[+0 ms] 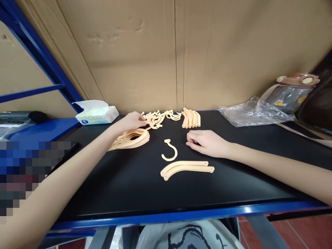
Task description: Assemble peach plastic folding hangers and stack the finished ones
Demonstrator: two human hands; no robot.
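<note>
My left hand (132,121) reaches to the back left, its fingers pinched together at the edge of a pile of small beige hooks and curved pieces (155,119). What the fingertips hold, if anything, is hidden. Below that wrist lies a stack of beige hanger-shaped pieces (138,138). Loosely curled, my right hand (206,143) rests on the black table with nothing visible in it. Between the hands lies a single beige hook (173,152). Nearer to me, two curved beige hanger arms (188,168) lie side by side, close together.
Several curved arms (191,118) form a row at the back. A tissue pack (97,116) stands back left; a clear plastic bag (249,112) and a brown-lidded bottle (290,93) are back right. Cardboard (145,62) walls the rear. The table's front edge (181,218) is blue.
</note>
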